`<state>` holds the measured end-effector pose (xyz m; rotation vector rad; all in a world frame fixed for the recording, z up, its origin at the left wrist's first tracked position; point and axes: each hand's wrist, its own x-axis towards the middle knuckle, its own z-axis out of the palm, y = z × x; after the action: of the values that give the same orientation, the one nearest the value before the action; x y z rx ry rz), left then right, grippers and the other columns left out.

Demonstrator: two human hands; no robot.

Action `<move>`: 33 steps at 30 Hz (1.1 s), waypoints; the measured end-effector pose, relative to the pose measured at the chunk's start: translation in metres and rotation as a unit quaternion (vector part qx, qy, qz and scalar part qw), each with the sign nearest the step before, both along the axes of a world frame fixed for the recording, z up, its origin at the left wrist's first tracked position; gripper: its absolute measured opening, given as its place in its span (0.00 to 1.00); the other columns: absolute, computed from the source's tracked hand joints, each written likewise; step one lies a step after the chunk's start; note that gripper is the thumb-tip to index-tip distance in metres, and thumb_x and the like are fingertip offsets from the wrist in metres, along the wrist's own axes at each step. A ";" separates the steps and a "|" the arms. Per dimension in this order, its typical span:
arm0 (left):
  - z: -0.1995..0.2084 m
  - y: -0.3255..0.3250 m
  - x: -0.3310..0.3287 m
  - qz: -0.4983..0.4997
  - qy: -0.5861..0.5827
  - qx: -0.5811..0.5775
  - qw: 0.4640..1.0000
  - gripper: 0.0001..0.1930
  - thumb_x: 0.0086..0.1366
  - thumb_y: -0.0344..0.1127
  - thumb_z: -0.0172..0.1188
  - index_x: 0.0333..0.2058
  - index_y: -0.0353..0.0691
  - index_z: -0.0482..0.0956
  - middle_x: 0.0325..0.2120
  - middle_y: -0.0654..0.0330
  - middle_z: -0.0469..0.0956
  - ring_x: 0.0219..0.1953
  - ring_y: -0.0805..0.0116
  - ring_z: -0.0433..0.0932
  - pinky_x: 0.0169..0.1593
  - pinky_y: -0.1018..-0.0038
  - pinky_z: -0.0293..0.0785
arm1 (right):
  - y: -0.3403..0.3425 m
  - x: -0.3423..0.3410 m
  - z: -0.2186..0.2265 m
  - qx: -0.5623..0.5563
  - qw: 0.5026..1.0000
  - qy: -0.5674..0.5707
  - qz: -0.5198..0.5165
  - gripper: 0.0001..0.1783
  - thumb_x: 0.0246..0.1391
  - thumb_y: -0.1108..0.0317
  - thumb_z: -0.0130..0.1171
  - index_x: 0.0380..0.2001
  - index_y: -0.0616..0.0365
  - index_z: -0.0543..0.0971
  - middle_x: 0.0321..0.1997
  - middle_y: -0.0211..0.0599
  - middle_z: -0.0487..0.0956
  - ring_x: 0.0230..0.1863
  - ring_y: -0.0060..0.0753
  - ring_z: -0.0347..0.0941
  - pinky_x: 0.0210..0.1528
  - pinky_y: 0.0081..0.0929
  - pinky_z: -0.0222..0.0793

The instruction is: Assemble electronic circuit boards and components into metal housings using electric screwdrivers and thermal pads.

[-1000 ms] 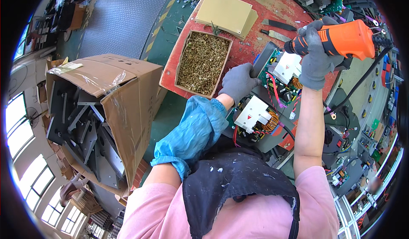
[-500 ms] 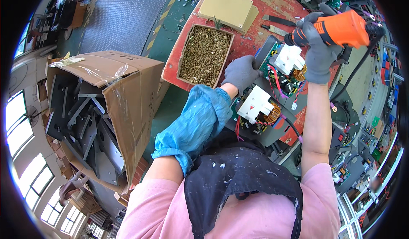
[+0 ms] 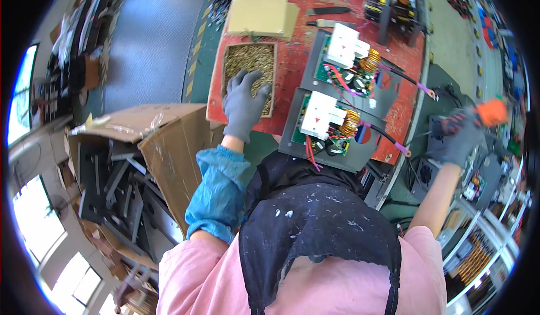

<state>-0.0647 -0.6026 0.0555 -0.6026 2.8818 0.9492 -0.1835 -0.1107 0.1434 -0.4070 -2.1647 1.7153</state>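
My left hand (image 3: pixel 246 102), in a grey glove, reaches over a shallow box (image 3: pixel 275 82) filled with small brass-coloured screws (image 3: pixel 247 53). Its fingers are spread over the screws, and no screw shows between them. Out to the right, my right hand (image 3: pixel 462 141), also gloved, grips an orange power screwdriver (image 3: pixel 493 112); both are smeared by motion. Between my hands lie two grey metal plates (image 3: pixel 298 138) on the red bench. Each bears a green circuit board with a white block (image 3: pixel 319 114), a copper coil (image 3: pixel 350 123) and red and black wires.
Cream-coloured flat panels (image 3: pixel 256 17) lie beyond the screw box, next to a dark flat blade-like tool (image 3: pixel 328 11). More coil assemblies (image 3: pixel 394 3) stand at the bench's far right. A cardboard box (image 3: pixel 174 141) of dark metal parts is at my left.
My left hand has moved from the circuit boards to the screw box, its fingers spreading. My right hand has carried the power screwdriver away from the boards, to the right and nearer me.
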 end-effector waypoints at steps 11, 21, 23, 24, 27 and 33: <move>0.030 0.120 -0.023 -0.262 0.161 -0.114 0.945 0.29 0.54 0.48 0.64 0.54 0.51 0.69 0.52 0.56 0.70 0.56 0.52 0.65 0.58 0.57 0.58 | -0.019 0.070 -0.132 0.048 0.931 -0.334 0.143 0.23 0.47 0.63 0.64 0.47 0.57 0.74 0.35 0.37 0.77 0.39 0.30 0.74 0.41 0.30 0.71; 0.024 0.124 -0.031 -0.287 0.100 -0.059 0.951 0.13 0.59 0.47 0.59 0.36 0.46 0.79 0.40 0.58 0.77 0.44 0.52 0.73 0.46 0.59 0.69 | -0.123 0.124 -0.033 0.414 0.862 -0.197 0.217 0.14 0.53 0.55 0.57 0.36 0.53 0.79 0.38 0.39 0.80 0.38 0.44 0.77 0.42 0.31 0.70; 0.025 0.124 -0.033 -0.294 0.116 -0.061 0.947 0.12 0.60 0.47 0.59 0.33 0.45 0.79 0.39 0.59 0.77 0.44 0.51 0.72 0.46 0.59 0.69 | -0.143 0.124 -0.045 0.297 0.922 -0.160 0.189 0.14 0.53 0.55 0.57 0.34 0.54 0.79 0.36 0.39 0.80 0.36 0.41 0.77 0.38 0.30 0.70; 0.025 0.124 -0.032 -0.298 0.130 -0.061 0.944 0.12 0.60 0.46 0.59 0.30 0.44 0.80 0.38 0.59 0.77 0.43 0.51 0.72 0.46 0.59 0.69 | -0.148 0.125 -0.053 0.176 0.964 -0.121 0.161 0.15 0.54 0.54 0.57 0.32 0.54 0.80 0.34 0.39 0.80 0.33 0.39 0.78 0.35 0.29 0.71; 0.023 0.126 -0.032 -0.311 0.142 -0.057 0.938 0.12 0.60 0.46 0.59 0.31 0.44 0.80 0.38 0.59 0.77 0.42 0.50 0.72 0.45 0.60 0.70 | -0.156 0.123 -0.094 -0.029 0.992 -0.047 0.118 0.15 0.54 0.55 0.59 0.32 0.57 0.80 0.28 0.38 0.80 0.29 0.28 0.77 0.29 0.26 0.70; 0.024 0.125 -0.029 -0.307 0.141 -0.046 0.940 0.11 0.59 0.45 0.60 0.31 0.43 0.79 0.38 0.57 0.77 0.42 0.50 0.73 0.43 0.60 0.70 | -0.128 0.124 -0.114 0.056 0.998 0.006 -0.009 0.10 0.57 0.64 0.57 0.34 0.60 0.78 0.26 0.30 0.77 0.27 0.19 0.73 0.30 0.21 0.69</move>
<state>-0.0941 -0.4781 0.0796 0.4628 3.0387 0.8463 -0.0595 -0.2390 0.0294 -0.3841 -2.2285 1.5740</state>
